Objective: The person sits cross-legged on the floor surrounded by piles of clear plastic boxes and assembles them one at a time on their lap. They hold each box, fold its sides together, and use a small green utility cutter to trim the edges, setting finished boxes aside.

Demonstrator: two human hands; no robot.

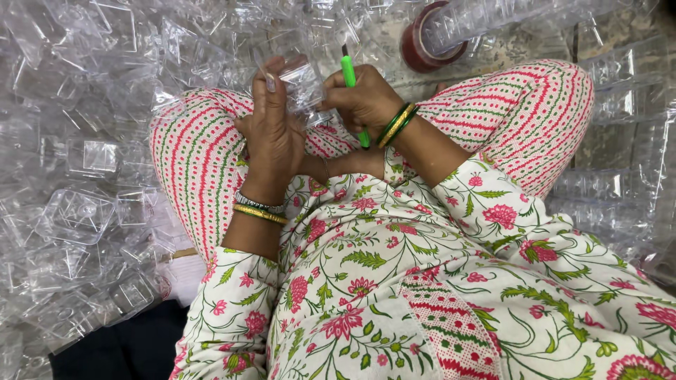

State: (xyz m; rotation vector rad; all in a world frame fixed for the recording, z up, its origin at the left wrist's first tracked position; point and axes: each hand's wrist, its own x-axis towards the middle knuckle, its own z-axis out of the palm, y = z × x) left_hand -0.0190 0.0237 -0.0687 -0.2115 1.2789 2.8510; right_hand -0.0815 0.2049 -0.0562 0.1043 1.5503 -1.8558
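A: Your left hand, just above the middle of the frame, is clasped round a small clear plastic piece, fingers curled behind it, thumb on its near face

B: And your right hand?

A: Closed on a green-handled tool, held like a pen. Its dark tip points up, right beside the clear piece. Whether the tip touches the plastic, I cannot tell

B: So the piece sits between your two hands, over your lap, at centre top

A: Yes. Judging by that, you are mid-way through working this one piece; it has not been set down

B: How much is done overall?

A: Hard to judge. Clear plastic trays lie heaped all along the left side of the frame and across the top, more at the right edge. Nothing shows which are finished and which are waiting, so the share left cannot be read

B: Anything else near you?

A: A dark red tape roll at upper centre-right, half under clear plastic
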